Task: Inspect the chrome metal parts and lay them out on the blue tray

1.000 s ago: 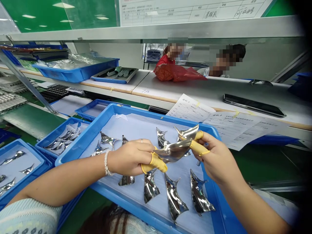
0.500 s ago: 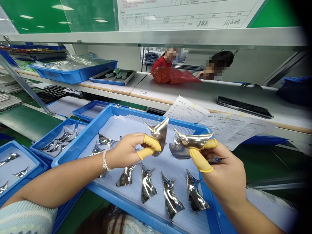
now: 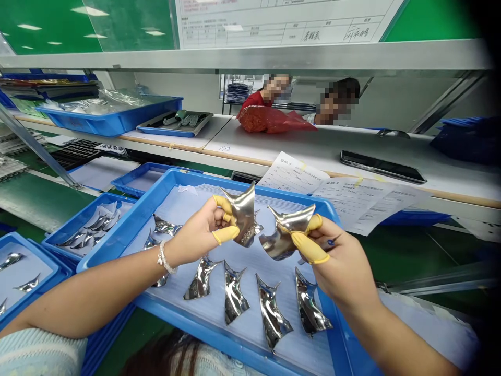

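Observation:
My left hand (image 3: 203, 230), with yellow finger cots on thumb and forefinger, pinches a curved, shiny metal piece (image 3: 243, 211) by its left edge. Embossed marks show low on its face. Close by on the right, my right hand (image 3: 344, 261), also in yellow finger cots, grips a second curved metal piece (image 3: 278, 241). A thin, dark-tipped pen-like tool (image 3: 329, 242) pokes out from the same hand. Both pieces are held apart above a large blue tray (image 3: 188, 319). Several similar pieces, one of them a pointed metal piece (image 3: 271, 312), lie on its pale lining.
A smaller blue tray (image 3: 50, 237) of metal pieces stands left, with another blue tray (image 3: 58, 261) nearer me. Paper forms (image 3: 348, 201) hang from the shelf edge. On the shelf are a phone (image 3: 382, 167) and a red bag (image 3: 270, 120). Two people sit beyond.
My left hand has turned its piece so its broad face shows. The piece in my right hand has tilted, its lower left end dropping. The whole view has shifted slightly.

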{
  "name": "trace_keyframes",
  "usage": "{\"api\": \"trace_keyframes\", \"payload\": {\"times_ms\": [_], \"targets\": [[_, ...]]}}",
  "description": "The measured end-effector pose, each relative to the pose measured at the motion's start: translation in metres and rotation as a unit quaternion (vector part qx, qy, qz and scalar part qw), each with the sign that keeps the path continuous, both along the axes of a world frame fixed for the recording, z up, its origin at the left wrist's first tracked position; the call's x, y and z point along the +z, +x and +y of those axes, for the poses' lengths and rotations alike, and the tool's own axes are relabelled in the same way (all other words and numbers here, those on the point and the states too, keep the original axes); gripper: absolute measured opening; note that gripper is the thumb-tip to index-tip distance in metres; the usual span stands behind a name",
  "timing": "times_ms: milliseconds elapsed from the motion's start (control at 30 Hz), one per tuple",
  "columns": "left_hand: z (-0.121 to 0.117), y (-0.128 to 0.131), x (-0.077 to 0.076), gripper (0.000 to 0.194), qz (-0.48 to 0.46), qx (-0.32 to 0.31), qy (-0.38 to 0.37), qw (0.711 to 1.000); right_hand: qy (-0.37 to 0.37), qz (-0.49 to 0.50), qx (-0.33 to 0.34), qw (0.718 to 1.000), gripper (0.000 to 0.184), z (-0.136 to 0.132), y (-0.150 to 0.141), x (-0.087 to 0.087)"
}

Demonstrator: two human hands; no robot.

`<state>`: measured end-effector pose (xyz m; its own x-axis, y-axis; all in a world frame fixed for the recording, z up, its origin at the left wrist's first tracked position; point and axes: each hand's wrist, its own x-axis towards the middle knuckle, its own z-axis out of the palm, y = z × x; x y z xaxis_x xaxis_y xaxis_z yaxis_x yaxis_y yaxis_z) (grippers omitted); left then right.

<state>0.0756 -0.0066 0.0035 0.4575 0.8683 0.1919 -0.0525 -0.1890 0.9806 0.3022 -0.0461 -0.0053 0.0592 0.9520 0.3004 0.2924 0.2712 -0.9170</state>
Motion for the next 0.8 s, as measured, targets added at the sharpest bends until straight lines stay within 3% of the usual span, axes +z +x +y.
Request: {"api": "trace_keyframes", "payload": {"times_ms": [133, 333, 800], "targets": [[0.007, 0.001, -0.002, 0.033, 0.029, 0.002, -0.102, 0.994, -0.07, 0.096, 0.037, 0.992, 0.022, 0.012, 0.0, -0.005], [0.013, 0.003, -0.012, 0.025, 0.017, -0.063, -0.172, 0.983, -0.154, 0.169, 0.053, 0.972, 0.03, 0.02, -0.004, 0.004], [0.014, 0.002, -0.012, 0.016, -0.057, -0.049, -0.223, 0.972, -0.143, 0.2, 0.019, 0.969, 0.032, 0.026, 0.003, 0.002]]}}
